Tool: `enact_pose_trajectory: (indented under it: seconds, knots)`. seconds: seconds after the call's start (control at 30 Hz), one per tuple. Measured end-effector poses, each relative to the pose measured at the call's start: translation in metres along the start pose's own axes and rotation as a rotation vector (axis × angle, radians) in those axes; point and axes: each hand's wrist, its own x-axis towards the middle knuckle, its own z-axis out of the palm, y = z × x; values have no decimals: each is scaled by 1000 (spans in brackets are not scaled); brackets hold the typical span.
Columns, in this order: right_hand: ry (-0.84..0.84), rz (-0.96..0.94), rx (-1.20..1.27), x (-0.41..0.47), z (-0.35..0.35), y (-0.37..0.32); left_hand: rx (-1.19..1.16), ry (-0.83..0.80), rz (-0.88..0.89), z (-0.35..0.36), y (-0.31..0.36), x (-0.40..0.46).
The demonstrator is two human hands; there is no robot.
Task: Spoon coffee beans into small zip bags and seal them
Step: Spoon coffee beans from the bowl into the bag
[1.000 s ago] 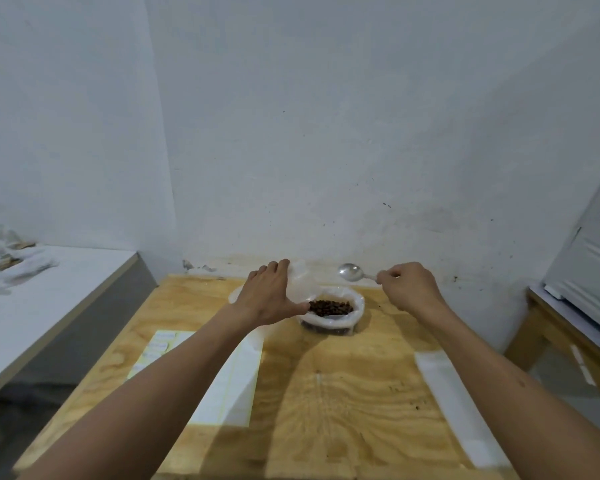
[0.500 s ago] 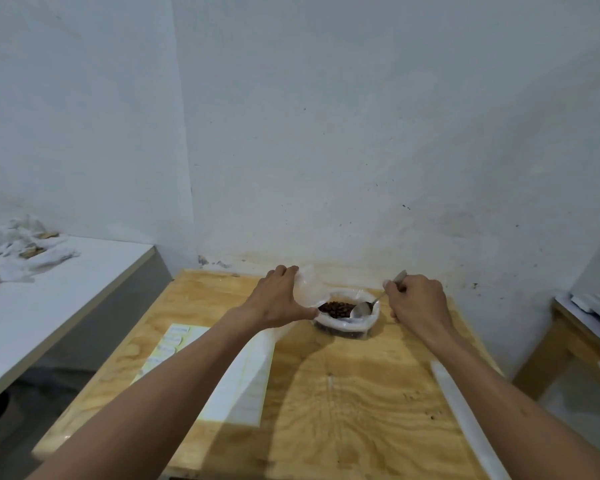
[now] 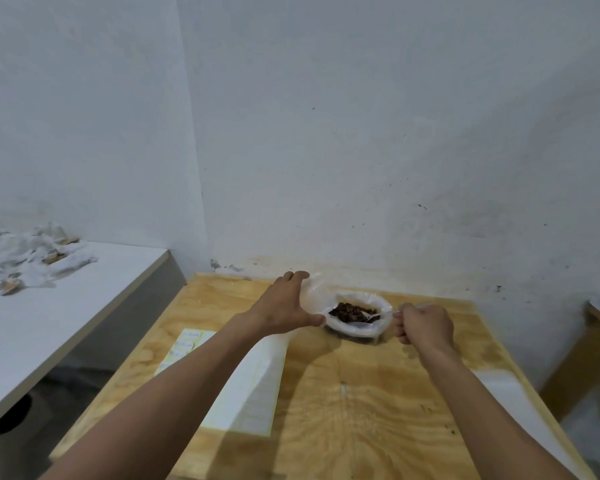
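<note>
Right hand [image 3: 426,325] fisted round the spoon [image 3: 378,315] handle, bowl of the spoon down among the coffee beans [image 3: 352,311]. Left hand [image 3: 288,306] spread, thumb and fingers pinching a clear zip bag [image 3: 312,292] just left of the bowl [image 3: 355,329]. Step in hand, by judgement: scooping. Next move calls for a level lift across to the bag's mouth. Bowl is plastic-lined, beans heaped inside; bag contents cannot be told. All at the wooden table's [image 3: 361,410] far edge.

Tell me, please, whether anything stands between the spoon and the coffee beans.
Nothing visible does. The spoon, held by the right hand, already dips into the coffee beans, and the bag's mouth lies open.
</note>
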Motion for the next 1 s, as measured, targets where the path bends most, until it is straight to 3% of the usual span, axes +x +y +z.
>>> enact_pose_trajectory:
  seconds: [0.17,0.4,0.7,1.0]
  knots:
    - [14,8,56,6,-10,-4,-112,26,2,-9,-5,1]
    - [-25,-29,106,7,-8,-34,-93,-14,24,-18,-14,-3]
    - [-142,-169,23,-22,28,-61,-188,3,-67,-19,-32,-5]
    - [-143,-356,0,-34,46,-63,-246,56,-132,-19,-44,-1]
